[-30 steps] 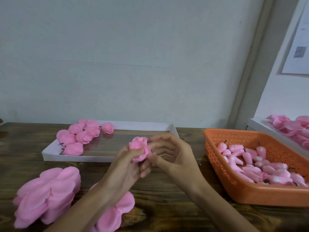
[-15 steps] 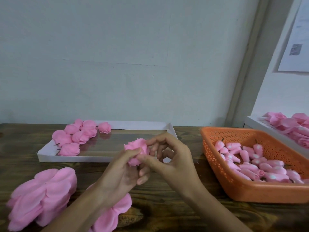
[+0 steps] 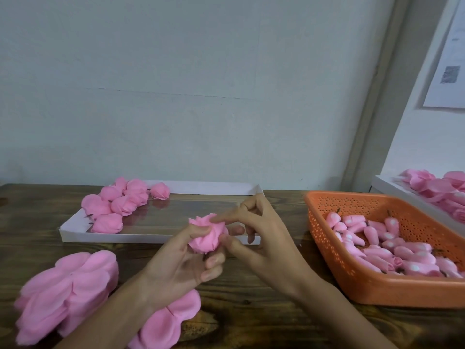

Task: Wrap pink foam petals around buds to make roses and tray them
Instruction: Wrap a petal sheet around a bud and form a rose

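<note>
Pink foam rose (image 3: 207,234) at frame centre is gripped from below in the curled fingers of the left hand (image 3: 180,264), while the right hand (image 3: 263,231) pinches its top between thumb and forefinger. Behind lies the tray (image 3: 151,238), finished roses (image 3: 118,205) at its left end.

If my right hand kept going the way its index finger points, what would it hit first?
The rose that the left hand holds. The index fingertip and thumb of the right hand seem to be pinching its petals, though depth is hard to judge.
</note>
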Available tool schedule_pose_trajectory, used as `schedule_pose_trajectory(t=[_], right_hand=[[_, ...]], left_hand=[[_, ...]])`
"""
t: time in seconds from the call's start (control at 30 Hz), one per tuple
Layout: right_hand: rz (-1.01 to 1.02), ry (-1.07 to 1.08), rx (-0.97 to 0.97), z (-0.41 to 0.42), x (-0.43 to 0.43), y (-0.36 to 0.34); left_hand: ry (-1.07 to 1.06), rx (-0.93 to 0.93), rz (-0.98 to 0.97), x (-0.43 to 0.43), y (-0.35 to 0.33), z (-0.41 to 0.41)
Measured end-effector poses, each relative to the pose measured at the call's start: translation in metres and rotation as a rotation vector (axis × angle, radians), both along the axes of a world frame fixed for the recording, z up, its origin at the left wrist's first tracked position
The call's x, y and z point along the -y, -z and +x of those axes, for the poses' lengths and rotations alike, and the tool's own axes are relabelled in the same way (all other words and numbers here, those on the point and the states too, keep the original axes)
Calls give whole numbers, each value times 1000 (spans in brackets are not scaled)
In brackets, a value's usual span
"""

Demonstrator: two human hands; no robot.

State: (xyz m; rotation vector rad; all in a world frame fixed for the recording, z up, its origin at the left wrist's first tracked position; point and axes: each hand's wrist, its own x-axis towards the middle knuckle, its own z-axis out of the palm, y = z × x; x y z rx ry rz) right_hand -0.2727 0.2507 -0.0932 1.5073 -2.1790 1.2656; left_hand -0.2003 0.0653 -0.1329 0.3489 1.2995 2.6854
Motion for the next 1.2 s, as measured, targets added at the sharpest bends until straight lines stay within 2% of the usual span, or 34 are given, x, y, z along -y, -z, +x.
schedule_pose_trajectory(t=[0.17,0.47,0.7,0.8,0.93,1.03,1.2], right_hand=[[62,3,-12,-1,-2,-1],[-7,0,-56,-6,-4,-1],[21,-61,55,-8,-4,0],[20,-120,119,-10,-5,-1],[6,-177,129,-9,-3,-1],[-24,-125,117,-6,0,1],[-103,20,70,1,6,7]], left_hand=[[25,42,24,7,3,-1],[138,4,-13,8,3,-3],[121,2,-45,6,3,0],[48,35,-48,6,2,0],[-92,0,-144,-2,-2,1],[-204,-46,-246,-13,-6,2],[-315,-87,-247,-23,-6,-1]])
